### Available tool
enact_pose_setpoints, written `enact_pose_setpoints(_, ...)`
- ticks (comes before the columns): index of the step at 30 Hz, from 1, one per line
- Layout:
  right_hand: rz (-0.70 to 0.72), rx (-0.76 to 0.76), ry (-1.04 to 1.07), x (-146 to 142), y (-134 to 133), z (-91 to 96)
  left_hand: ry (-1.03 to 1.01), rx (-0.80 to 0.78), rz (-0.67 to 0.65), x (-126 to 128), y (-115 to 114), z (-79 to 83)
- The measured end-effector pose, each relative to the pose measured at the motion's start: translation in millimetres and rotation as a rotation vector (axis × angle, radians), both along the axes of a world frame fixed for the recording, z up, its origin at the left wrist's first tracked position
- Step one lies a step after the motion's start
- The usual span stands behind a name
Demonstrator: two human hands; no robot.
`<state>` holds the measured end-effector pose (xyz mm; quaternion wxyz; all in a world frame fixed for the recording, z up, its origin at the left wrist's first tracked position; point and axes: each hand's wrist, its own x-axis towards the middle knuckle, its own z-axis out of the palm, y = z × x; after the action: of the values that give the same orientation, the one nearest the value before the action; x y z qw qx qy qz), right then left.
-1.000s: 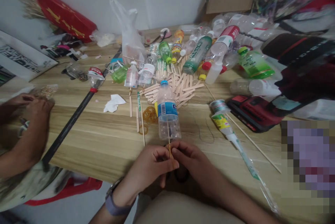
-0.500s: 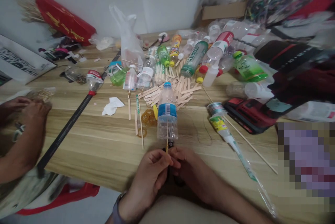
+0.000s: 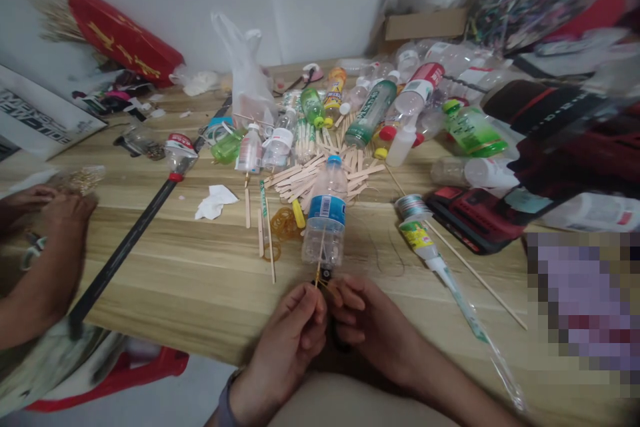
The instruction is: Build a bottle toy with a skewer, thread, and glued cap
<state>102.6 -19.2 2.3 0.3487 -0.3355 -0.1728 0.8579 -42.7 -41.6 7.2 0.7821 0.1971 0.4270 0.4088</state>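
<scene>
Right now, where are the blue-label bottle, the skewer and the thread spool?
Blue-label bottle [image 3: 327, 208]: head view, on its blue label.
Skewer [image 3: 319, 273]: head view, on the stretch below the bottle.
Thread spool [image 3: 411, 206]: head view, on its wound side.

clear bottle [image 3: 325, 214], blue cap | cap end pointing away | thin stick [image 3: 320, 255] at its base
</scene>
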Motion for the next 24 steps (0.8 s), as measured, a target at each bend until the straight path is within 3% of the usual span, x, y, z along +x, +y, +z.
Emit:
enact_pose_setpoints(7,0.403,0.038,-0.084,20,4,-7.2,-0.04,0.043,-0.028,-6,-4,1.3)
enact_pose_setpoints(9,0.496,0.124,-0.133,28,7,-3.4,-0.039,0.046,-0.042,-6,-4,2.8)
enact_pose_setpoints(12,0.604,0.331,-0.383,34,13,7.2,-0.029,0.043,-0.065,-4,-4,5.5)
enact_pose_setpoints(15,0.481,0.568,-0.691,29,15,16.7,-0.006,0.041,-0.056,-2,-4,7.8)
enact_pose_setpoints(19,0.169,0.783,-0.645,17,9,16.0,0.087,0.115,-0.094,-2,-6,11.3)
enact_pose_setpoints(22,-0.033,0.631,-0.47,9,5,8.9,0.174,0.204,-0.165,-2,-5,12.8)
enact_pose_setpoints(24,-0.07,0.438,-0.372,6,2,5.9,0.202,0.242,-0.204,-1,-4,12.0)
